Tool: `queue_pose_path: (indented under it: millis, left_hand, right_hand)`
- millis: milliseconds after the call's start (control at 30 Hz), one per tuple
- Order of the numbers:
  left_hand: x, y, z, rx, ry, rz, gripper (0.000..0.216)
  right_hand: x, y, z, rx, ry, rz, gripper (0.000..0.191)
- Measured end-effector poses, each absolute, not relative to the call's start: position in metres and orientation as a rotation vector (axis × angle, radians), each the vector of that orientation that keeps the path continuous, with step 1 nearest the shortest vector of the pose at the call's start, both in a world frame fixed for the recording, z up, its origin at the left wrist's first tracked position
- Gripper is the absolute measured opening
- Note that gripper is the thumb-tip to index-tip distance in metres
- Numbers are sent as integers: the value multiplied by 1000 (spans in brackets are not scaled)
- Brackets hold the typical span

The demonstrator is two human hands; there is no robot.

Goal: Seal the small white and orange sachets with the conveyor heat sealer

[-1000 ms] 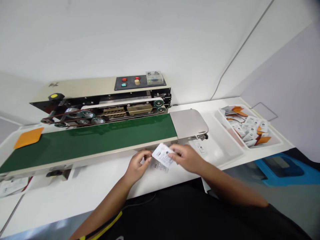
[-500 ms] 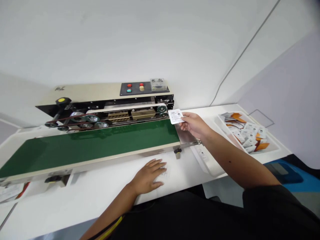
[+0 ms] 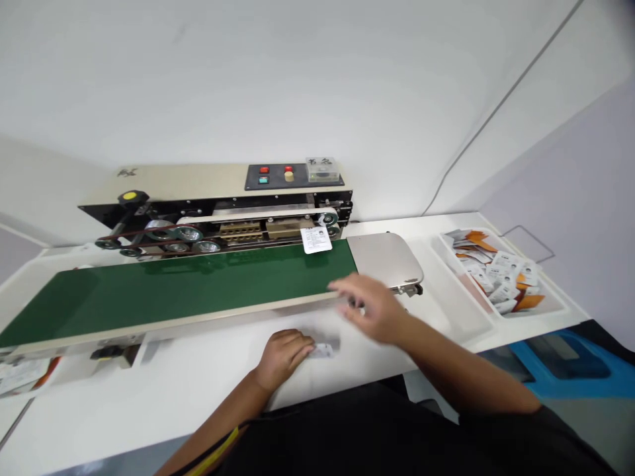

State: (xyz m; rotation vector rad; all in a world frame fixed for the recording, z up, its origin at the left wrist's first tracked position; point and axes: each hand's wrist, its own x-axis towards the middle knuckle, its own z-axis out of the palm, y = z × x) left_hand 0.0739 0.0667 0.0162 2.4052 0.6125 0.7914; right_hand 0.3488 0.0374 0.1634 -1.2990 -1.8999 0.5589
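Fingers [image 3: 292, 342] of the left hand [image 3: 282, 360], close together, rest on a white printed sachet [image 3: 325, 350] on the bench [image 3: 124, 410]; right hand [image 3: 370, 309] blurred, fingers spread wide; second sachet [image 3: 316, 239] on green conveyor belt [image 3: 183, 297].

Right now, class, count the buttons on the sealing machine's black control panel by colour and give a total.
Red buttons: 2
Green button: 1
Cream button: 1
Total: 4

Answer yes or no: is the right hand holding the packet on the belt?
No, the packet lies on the belt, apart from the right hand.
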Motion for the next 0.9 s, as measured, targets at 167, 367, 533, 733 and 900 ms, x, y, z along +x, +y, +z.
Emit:
queue_pose_path:
  millis: [167,367,533,733,900]
  left_hand:
    - [77,62,14,2186,790,929,20]
    - [74,61,8,1873,991,972,18]
    - [72,66,9,1760,916,989,20]
    - [77,72,11,1758,818,964,20]
    - [77,74,11,1789,795,949,21]
  right_hand:
    - [309,6,104,-1339,-2102,577,39]
    - [328,16,106,-1375,-2070,843,14]
    - [368,25,160,-1380,-1743,1394,11]
    - [412,59,189,-1270,-959,1269,41]
    - [423,95,194,-1186,-794,1266,31]
